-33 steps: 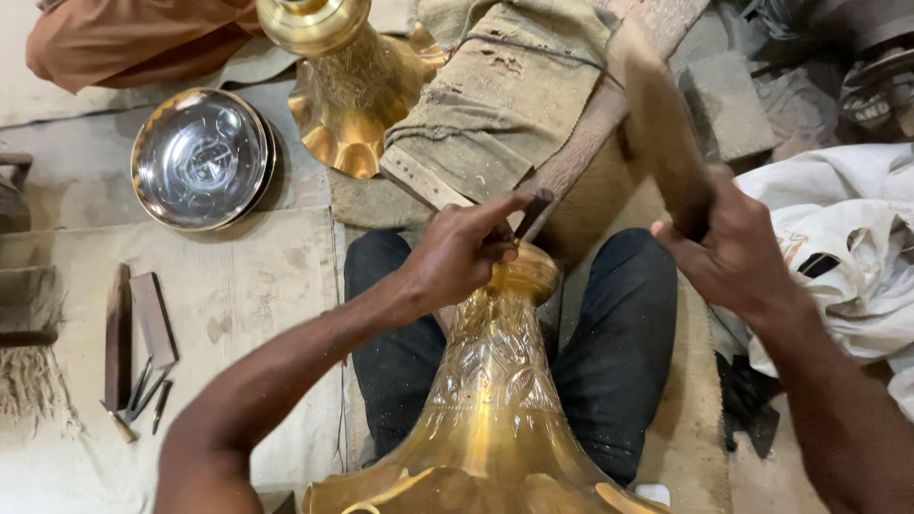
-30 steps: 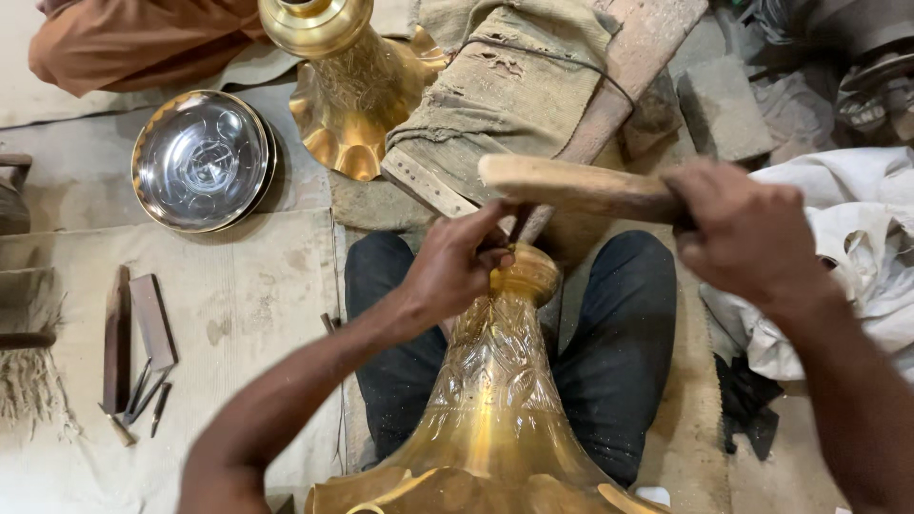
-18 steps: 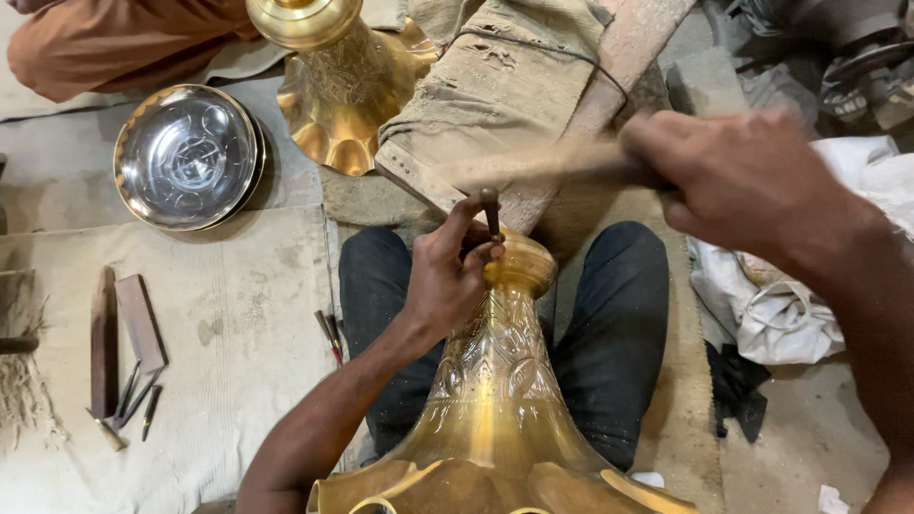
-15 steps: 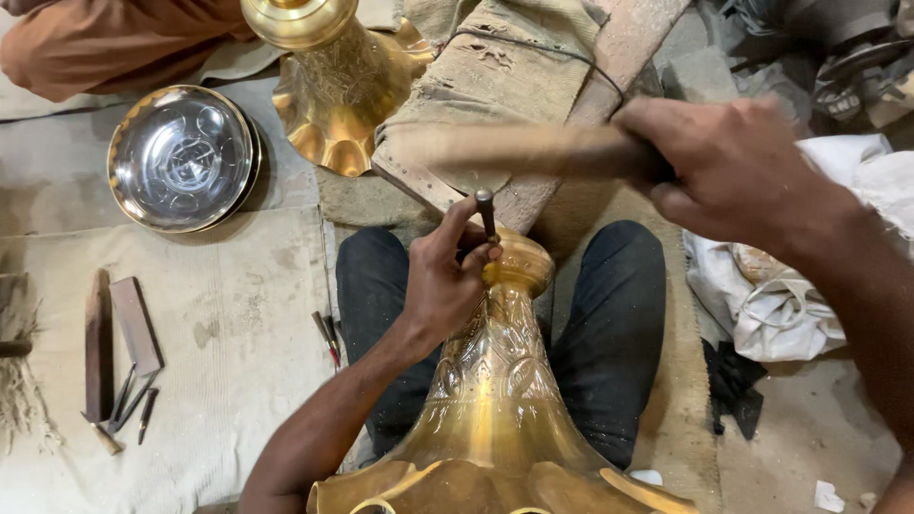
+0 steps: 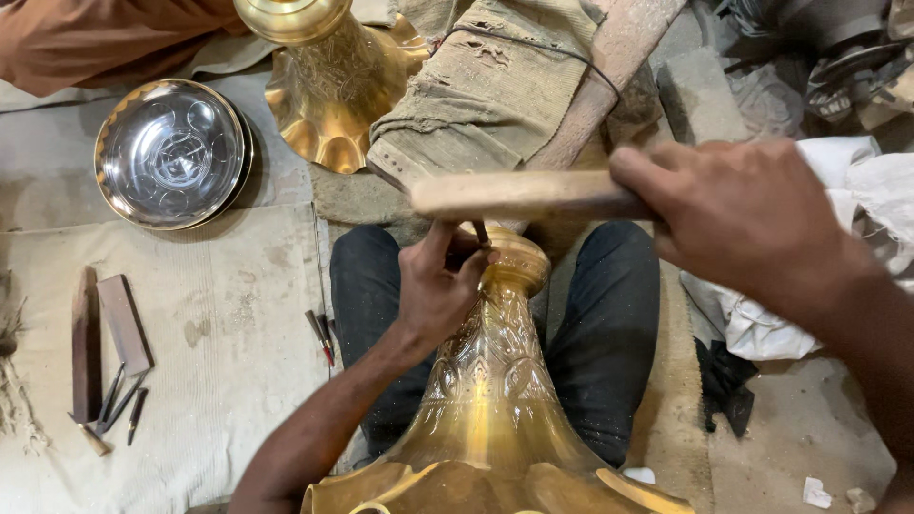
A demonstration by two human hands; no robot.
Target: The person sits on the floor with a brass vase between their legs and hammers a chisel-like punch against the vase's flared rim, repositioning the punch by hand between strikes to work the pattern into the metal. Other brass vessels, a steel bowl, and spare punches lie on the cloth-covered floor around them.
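Observation:
A tall engraved brass vase (image 5: pixel 490 381) lies between my knees, its narrow neck pointing away from me. My left hand (image 5: pixel 440 286) rests on the neck and pinches a thin metal punch (image 5: pixel 480 232) against the brass. My right hand (image 5: pixel 752 219) grips a wooden mallet (image 5: pixel 519 194), held level just above the punch's top end.
A second brass vase (image 5: pixel 328 76) stands at the back beside a round steel plate (image 5: pixel 171 152). Several small chisels (image 5: pixel 119 400) and two flat bars (image 5: pixel 105 328) lie on the cloth at left. A cloth-covered block (image 5: pixel 486 95) and white rags (image 5: pixel 857 190) sit ahead and right.
My right hand swung the mallet down from a raised tilt to level over the punch. My left hand stayed on the vase neck, holding the punch.

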